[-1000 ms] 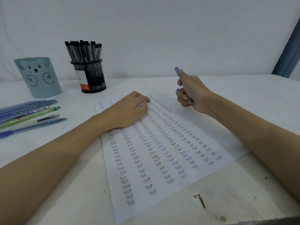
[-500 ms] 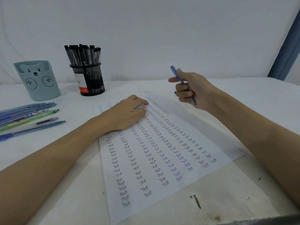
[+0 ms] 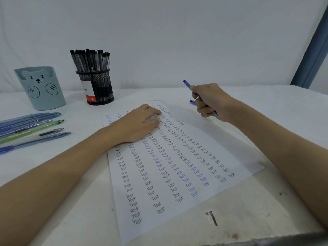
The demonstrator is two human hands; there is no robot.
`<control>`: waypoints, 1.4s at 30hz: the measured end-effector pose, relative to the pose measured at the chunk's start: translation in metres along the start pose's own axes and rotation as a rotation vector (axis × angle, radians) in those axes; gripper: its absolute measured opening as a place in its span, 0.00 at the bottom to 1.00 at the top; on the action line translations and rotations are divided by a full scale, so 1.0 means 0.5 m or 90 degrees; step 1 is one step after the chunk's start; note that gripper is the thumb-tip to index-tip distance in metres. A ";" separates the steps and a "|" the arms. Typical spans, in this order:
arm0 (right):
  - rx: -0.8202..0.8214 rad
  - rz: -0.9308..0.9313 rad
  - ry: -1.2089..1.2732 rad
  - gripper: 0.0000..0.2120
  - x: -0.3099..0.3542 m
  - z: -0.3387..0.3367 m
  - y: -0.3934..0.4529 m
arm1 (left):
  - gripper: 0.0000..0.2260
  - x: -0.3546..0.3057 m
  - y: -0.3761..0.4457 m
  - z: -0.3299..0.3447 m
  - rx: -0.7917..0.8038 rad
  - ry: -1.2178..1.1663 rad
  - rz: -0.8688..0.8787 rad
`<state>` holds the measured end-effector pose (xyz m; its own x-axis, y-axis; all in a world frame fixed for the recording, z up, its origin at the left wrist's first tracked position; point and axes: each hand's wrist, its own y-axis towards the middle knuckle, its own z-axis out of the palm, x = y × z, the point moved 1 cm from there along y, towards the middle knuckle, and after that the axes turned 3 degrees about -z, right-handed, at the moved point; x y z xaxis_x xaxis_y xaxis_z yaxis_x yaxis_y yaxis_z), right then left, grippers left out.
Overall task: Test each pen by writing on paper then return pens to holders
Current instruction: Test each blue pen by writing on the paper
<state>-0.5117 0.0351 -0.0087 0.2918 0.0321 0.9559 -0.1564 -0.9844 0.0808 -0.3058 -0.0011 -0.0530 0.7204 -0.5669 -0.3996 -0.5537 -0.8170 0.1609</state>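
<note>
The right hand [image 3: 210, 102] had its fingers clamped on a blue plastic pen [image 3: 187, 84]; the left hand [image 3: 140, 125] pressed flat, fingers straight, on the white written-over paper sheet [image 3: 177, 166].

White paper [image 3: 177, 174]: columns of "Test" in black and blue ink. Blue pen [image 3: 188, 85]. Black mesh holder [image 3: 99, 86], red-and-white label, black pens [image 3: 90, 59]. Pale teal holder [image 3: 41, 88], bear face and paw print. Loose pens [image 3: 30, 125]: blue, one green. Counter [image 3: 248, 210]: white, brown marks.
</note>
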 end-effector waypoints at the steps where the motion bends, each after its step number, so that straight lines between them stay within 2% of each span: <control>1: -0.009 -0.014 -0.037 0.16 -0.002 -0.001 0.002 | 0.18 0.000 0.000 0.000 -0.001 -0.001 0.002; 2: -0.023 -0.037 -0.111 0.15 -0.005 -0.001 0.006 | 0.18 0.000 0.000 0.000 -0.002 -0.001 0.004; 6: -0.092 -0.133 -0.619 0.14 -0.027 -0.007 0.016 | 0.18 -0.001 0.001 -0.001 -0.001 0.004 0.006; 9: -0.137 -0.162 -0.718 0.11 -0.030 -0.007 0.013 | 0.19 -0.004 -0.002 -0.004 -0.002 0.009 0.008; 14: -0.150 -0.153 -0.756 0.15 -0.027 -0.005 0.003 | 0.19 0.001 -0.029 -0.026 -0.008 0.047 -0.005; 17: -0.165 -0.186 -0.786 0.15 -0.011 0.002 -0.010 | 0.17 0.008 -0.084 -0.055 -0.037 0.032 -0.029; 20: -0.169 -0.256 -0.702 0.11 0.031 0.025 -0.031 | 0.14 0.027 -0.177 -0.083 -0.061 0.030 -0.056; 22: -0.104 -0.288 -0.639 0.11 0.066 0.066 -0.050 | 0.13 0.044 -0.252 -0.103 -0.077 0.040 -0.070; 27: 0.177 -0.407 -0.618 0.11 0.145 0.245 -0.096 | 0.12 0.103 -0.407 -0.154 -0.132 0.061 -0.145; 31: 0.302 -0.483 -0.590 0.11 0.166 0.410 -0.112 | 0.14 0.158 -0.467 -0.176 -0.146 0.091 -0.224; 35: 0.298 -0.500 -0.610 0.16 0.150 0.526 -0.118 | 0.17 0.181 -0.489 -0.173 -0.198 0.059 -0.243; 38: 0.268 -0.519 -0.634 0.11 0.142 0.559 -0.127 | 0.12 0.184 -0.491 -0.166 -0.232 0.025 -0.250; 42: 0.260 -0.504 -0.585 0.06 0.137 0.563 -0.128 | 0.12 0.188 -0.490 -0.165 -0.238 0.016 -0.253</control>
<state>-0.2163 0.0517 -0.0280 0.7396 0.6607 0.1285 0.6097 -0.7385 0.2879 -0.0681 0.1370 -0.0556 0.8559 -0.2050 -0.4747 -0.0532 -0.9481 0.3134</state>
